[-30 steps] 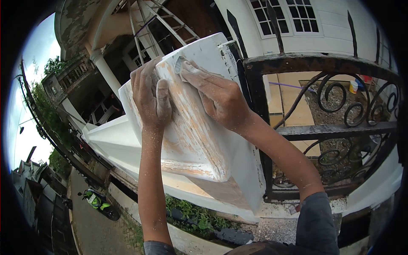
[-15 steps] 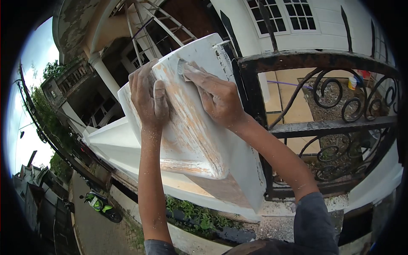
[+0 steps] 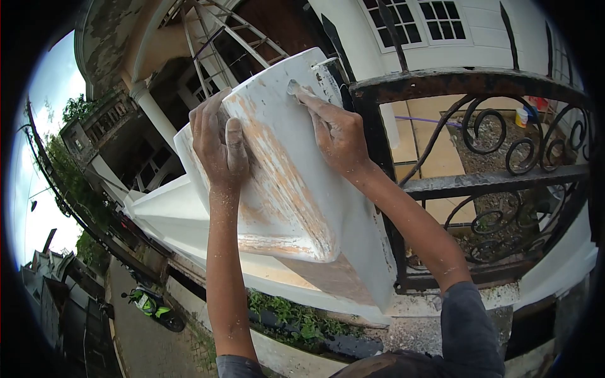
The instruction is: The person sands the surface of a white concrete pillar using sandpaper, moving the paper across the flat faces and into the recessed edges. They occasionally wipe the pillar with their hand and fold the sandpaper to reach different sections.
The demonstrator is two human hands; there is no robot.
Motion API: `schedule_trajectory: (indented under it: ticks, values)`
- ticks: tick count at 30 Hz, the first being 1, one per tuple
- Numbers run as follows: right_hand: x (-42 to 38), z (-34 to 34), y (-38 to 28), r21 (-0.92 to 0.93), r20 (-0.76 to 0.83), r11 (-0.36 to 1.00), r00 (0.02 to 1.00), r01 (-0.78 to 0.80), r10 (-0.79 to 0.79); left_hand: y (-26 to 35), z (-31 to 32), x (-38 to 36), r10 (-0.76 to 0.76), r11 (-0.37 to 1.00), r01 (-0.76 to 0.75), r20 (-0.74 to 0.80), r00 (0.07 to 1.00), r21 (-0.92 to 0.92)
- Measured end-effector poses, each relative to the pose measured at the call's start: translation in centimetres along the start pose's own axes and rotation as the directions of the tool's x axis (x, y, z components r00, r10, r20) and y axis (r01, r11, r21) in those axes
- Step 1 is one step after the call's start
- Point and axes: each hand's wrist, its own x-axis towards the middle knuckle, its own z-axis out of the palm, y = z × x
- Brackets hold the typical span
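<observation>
My left hand [image 3: 218,140] rests on the left edge of a white pillar top [image 3: 283,170], fingers stretched over the rim and thumb apart, holding nothing. Orange-brown patches show through the pillar's worn white paint. My right hand [image 3: 335,129] is near the upper right of the same face, its fingers closed on a small greyish piece [image 3: 293,87] pressed against the surface. What the piece is cannot be made out. Pale dust covers both hands and forearms.
A black iron gate [image 3: 479,85] with spikes and scrolls stands right of the pillar. Behind are a ladder [image 3: 242,38] and a house. A green motorbike [image 3: 151,305] is on the lane at lower left. Plants [image 3: 302,318] grow below the pillar.
My right hand has moved right across the pillar's face, with the small piece in its fingers. My left hand has stayed in place.
</observation>
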Motion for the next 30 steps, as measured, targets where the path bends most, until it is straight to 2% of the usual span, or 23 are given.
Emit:
schedule_trajectory:
  ticks: [3,4,7,8,11,13,14,15,17,18,19,20,21,22,23,24,25,26,27,28,29,30]
  values:
    - [-2.5,1.0,-3.3,-0.018,0.067,0.969,0.968,0.245,-0.244,-0.2,-0.1,-0.1,-0.002,1.0,0.002,0.008,1.0,0.004]
    - [-2.1,0.7,-1.9,-0.008,0.081,0.938,0.936,0.346,-0.344,-0.2,0.1,0.0,-0.006,1.0,0.006,0.001,1.0,0.001]
    - [0.2,0.1,0.8,0.008,0.004,1.0,1.0,-0.005,0.005,-0.1,-0.1,-0.2,-0.008,1.0,0.008,0.018,1.0,0.001]
    - [0.0,0.8,-0.2,-0.046,-0.022,0.99,0.99,0.135,-0.136,-0.1,-0.2,-0.2,0.003,1.0,-0.003,0.018,1.0,0.006]
    - [-1.5,0.7,-2.4,0.005,0.076,0.937,0.934,0.349,-0.349,-0.3,0.2,0.1,0.009,1.0,-0.009,-0.002,1.0,-0.007]
    - [0.2,0.5,1.4,-0.104,-0.013,0.984,0.99,0.141,-0.143,-0.2,-0.1,-0.1,0.004,1.0,-0.004,0.008,1.0,-0.008]
    - [0.9,0.4,1.5,0.001,-0.019,0.999,0.999,-0.036,0.036,-0.1,-0.1,-0.1,0.007,1.0,-0.007,0.01,1.0,-0.006]
    - [0.7,0.7,-0.2,-0.015,-0.013,0.995,0.995,0.1,-0.1,-0.1,0.0,-0.1,0.013,1.0,-0.013,0.004,1.0,-0.005]
    - [-0.3,1.7,-3.4,-0.045,0.011,0.922,0.923,0.385,-0.385,-0.3,0.1,0.1,0.022,1.0,-0.022,-0.004,1.0,-0.017]
    - [0.2,1.6,-2.7,-0.02,0.015,0.901,0.901,0.433,-0.433,-0.4,0.0,0.0,0.022,1.0,-0.022,-0.001,1.0,-0.019]
    - [1.1,1.3,-1.5,0.018,0.011,0.97,0.97,0.241,-0.241,-0.3,-0.1,-0.2,0.014,1.0,-0.014,-0.003,1.0,-0.014]
    - [2.5,0.9,-0.1,0.054,0.011,0.998,0.999,0.041,-0.041,-0.2,0.0,-0.1,0.009,1.0,-0.009,-0.003,1.0,-0.011]
    - [3.3,0.6,0.0,0.086,0.021,0.983,0.987,-0.16,0.159,-0.1,0.0,0.0,0.003,1.0,-0.003,-0.008,1.0,-0.01]
    - [3.4,0.9,-0.3,0.073,0.02,0.985,0.987,-0.158,0.157,0.1,-0.1,-0.2,-0.017,1.0,0.017,0.008,1.0,-0.01]
    - [2.9,1.3,-1.6,0.046,0.013,0.997,0.998,0.067,-0.068,0.2,-0.2,-0.3,-0.03,0.999,0.03,0.015,0.999,-0.014]
    - [2.0,1.7,-3.1,0.018,0.015,0.956,0.956,0.293,-0.294,0.1,-0.2,-0.1,-0.041,0.999,0.041,0.018,0.999,-0.017]
    - [1.6,2.0,-3.9,-0.006,0.025,0.865,0.865,0.502,-0.502,0.0,0.0,0.1,-0.027,1.0,0.027,0.004,1.0,-0.009]
    - [2.1,2.3,-2.4,0.043,-0.05,0.884,0.884,0.466,-0.464,0.1,0.0,0.1,-0.019,1.0,0.019,0.001,1.0,0.0]
    - [3.1,2.2,-0.5,-0.015,-0.08,0.955,0.952,0.297,-0.297,0.1,-0.1,0.0,-0.011,1.0,0.011,0.005,1.0,0.011]
    - [4.3,1.7,0.0,0.059,-0.093,0.994,0.992,0.088,-0.082,0.4,-0.2,0.0,-0.022,1.0,0.022,0.016,1.0,0.015]
    - [4.7,1.5,0.1,0.137,-0.085,0.982,0.986,-0.129,0.141,0.4,-0.3,-0.2,-0.015,1.0,0.014,0.019,1.0,0.021]
    - [4.2,2.3,-0.8,0.075,-0.146,0.995,0.988,0.064,-0.052,0.2,-0.3,-0.2,0.001,1.0,-0.002,0.015,1.0,0.025]
